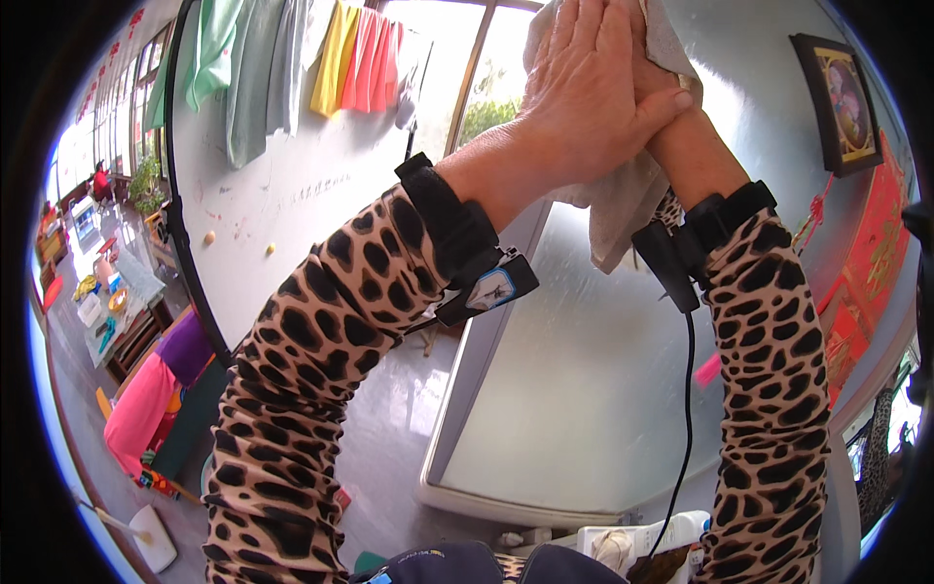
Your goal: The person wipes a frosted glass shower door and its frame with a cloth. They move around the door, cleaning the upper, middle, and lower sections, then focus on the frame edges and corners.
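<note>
My left hand (581, 102) lies over my right hand, fingers stretched flat and together, its thumb across the right wrist. Beneath it is my right hand (654, 78), with its fingers mostly hidden by the left hand and a grey cloth (615, 226). The cloth wraps around the right hand and hangs down below both hands. Both hands are raised high against a tall, glossy grey-white panel (574, 389) with faint smears and a pale frame. Dark straps with small devices sit on both wrists, over leopard-print sleeves.
A whiteboard (292, 234) stands on the left, with green, grey, yellow and red cloths (370, 63) hung along its top. A framed picture (842, 102) hangs at the right. White items (642, 540) lie below the panel. A cluttered table (122, 302) stands far left.
</note>
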`<act>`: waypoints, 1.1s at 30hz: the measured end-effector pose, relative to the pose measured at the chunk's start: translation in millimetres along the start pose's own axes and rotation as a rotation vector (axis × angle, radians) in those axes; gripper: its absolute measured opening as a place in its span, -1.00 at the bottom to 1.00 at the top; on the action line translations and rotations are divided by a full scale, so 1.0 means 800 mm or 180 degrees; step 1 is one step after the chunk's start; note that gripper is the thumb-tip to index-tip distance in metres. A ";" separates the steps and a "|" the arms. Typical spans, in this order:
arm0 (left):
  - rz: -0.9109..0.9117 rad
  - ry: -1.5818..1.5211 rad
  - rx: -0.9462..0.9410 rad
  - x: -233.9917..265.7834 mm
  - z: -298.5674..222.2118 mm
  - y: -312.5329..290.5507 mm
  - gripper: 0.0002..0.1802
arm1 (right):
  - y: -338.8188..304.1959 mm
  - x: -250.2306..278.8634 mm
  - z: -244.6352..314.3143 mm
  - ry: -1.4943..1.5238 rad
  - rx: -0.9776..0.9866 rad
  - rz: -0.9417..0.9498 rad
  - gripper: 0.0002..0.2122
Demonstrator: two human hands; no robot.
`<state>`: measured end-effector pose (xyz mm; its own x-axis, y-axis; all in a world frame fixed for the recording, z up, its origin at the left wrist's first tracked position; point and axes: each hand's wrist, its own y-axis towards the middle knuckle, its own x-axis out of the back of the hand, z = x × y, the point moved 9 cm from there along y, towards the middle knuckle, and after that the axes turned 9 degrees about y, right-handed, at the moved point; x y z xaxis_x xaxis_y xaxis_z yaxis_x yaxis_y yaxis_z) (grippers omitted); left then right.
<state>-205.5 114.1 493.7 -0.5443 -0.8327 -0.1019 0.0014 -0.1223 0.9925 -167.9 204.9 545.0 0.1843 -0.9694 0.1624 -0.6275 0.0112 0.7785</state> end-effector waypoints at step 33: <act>0.0310 0.0008 0.0073 0.009 -0.001 -0.100 -0.02 | -0.093 -0.002 0.109 -0.0371 0.0428 0.0705 -0.37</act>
<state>-208.6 117.2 413.9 -0.5404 -0.8414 -0.0049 0.0349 -0.0283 0.9990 -187.6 184.1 433.7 -0.0521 -0.9687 0.2428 -0.7389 0.2009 0.6432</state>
